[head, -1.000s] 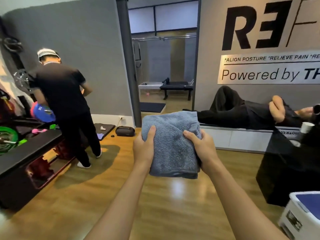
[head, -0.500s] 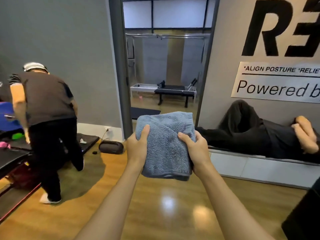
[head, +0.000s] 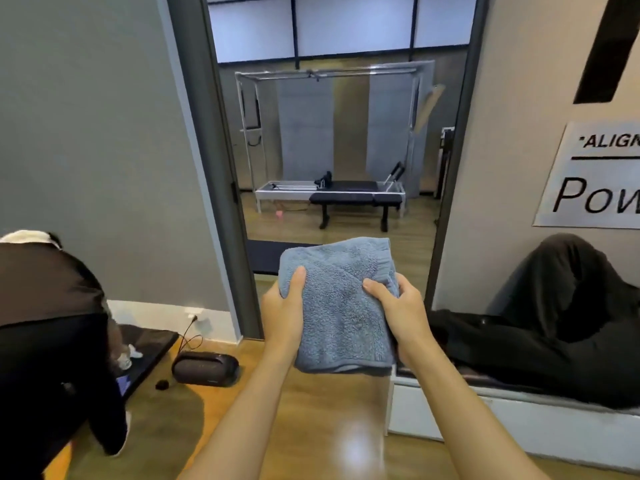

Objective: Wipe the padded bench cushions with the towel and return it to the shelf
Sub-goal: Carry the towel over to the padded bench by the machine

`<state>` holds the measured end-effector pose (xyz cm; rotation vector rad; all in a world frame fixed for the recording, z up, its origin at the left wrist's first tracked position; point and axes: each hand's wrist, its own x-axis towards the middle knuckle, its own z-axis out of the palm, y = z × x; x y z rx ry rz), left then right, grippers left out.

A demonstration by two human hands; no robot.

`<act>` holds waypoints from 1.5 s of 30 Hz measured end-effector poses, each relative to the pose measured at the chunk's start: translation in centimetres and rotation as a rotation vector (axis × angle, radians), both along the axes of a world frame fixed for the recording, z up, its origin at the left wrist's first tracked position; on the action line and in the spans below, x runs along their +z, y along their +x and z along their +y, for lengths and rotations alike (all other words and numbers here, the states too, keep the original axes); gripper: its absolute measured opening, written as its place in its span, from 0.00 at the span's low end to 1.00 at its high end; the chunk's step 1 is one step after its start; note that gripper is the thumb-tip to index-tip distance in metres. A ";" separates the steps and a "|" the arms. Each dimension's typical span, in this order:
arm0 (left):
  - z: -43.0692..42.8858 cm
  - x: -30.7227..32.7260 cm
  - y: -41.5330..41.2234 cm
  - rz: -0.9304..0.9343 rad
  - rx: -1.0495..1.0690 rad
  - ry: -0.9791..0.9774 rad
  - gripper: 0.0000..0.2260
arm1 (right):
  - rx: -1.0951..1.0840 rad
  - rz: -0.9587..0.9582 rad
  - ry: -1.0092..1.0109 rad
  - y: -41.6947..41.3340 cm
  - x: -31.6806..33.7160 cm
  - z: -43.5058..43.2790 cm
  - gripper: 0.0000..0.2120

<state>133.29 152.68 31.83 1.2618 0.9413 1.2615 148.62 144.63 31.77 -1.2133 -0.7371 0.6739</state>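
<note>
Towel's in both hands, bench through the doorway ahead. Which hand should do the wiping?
Right, marginally. The right hand has the blue towel bunched under its thumb; the left hand just pinches a flat edge. The black padded bench lies ahead, slightly right.

I've swung right and stepped in over the last second: the doorway (head: 339,150) is now dead centre and bigger, and the padded bench (head: 353,198) in the far room looks nearer. The standing person (head: 52,323) has slid to the left edge, bent lower. Weight rack, plates and white bin are gone from view. The wall sign (head: 595,178) is cropped to "ALIGN" and "Pow". Of the lying person (head: 554,323), pushed right, only legs show. The floor speaker (head: 206,368) is closer. The towel (head: 339,306) now fronts the doorway.
</note>
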 end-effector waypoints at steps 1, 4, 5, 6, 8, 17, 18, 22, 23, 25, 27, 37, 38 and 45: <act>3.4 0.3 1.3 0.010 0.001 -0.003 0.16 | 0.002 0.001 0.002 1.3 0.3 3.4 0.09; 14.1 0.4 5.6 0.002 0.027 0.009 0.14 | 0.010 -0.004 0.012 5.4 0.5 13.7 0.08; 17.8 0.3 7.1 -0.003 0.034 0.012 0.13 | 0.011 -0.011 0.013 6.8 0.4 17.2 0.07; 21.4 0.0 8.7 -0.004 0.035 0.014 0.12 | 0.009 -0.017 0.013 8.3 0.2 20.7 0.08; 29.1 -0.9 12.1 -0.006 0.012 0.018 0.12 | -0.003 -0.022 0.014 11.4 -0.5 27.8 0.08; 60.2 -1.5 30.5 0.034 -0.094 -0.025 0.15 | -0.149 -0.040 -0.059 28.7 -0.3 57.1 0.09; 61.9 -1.3 31.7 0.048 -0.103 -0.030 0.16 | -0.148 -0.040 -0.066 29.9 -0.1 58.8 0.11; 74.6 -2.9 40.0 0.056 -0.123 -0.042 0.20 | -0.145 -0.007 -0.074 38.1 -1.8 71.5 0.15; 77.9 -3.1 42.1 0.058 -0.130 -0.050 0.20 | -0.135 -0.001 -0.075 40.3 -2.1 74.8 0.14; 84.3 -2.9 46.4 0.057 -0.146 -0.052 0.18 | -0.128 0.005 -0.069 44.8 -2.1 81.4 0.14; 90.4 -2.2 50.6 0.073 -0.158 -0.057 0.16 | -0.129 0.008 -0.060 49.1 -1.7 87.7 0.12; 120.8 -3.9 69.5 0.045 -0.126 -0.052 0.15 | -0.122 -0.033 -0.095 68.1 -2.6 117.8 0.11; 124.0 -4.4 71.6 0.048 -0.119 -0.049 0.15 | -0.129 -0.029 -0.099 70.0 -3.1 120.9 0.11; 144.4 -4.8 86.3 0.042 -0.136 -0.064 0.12 | -0.151 0.008 -0.159 84.1 -3.6 140.9 0.10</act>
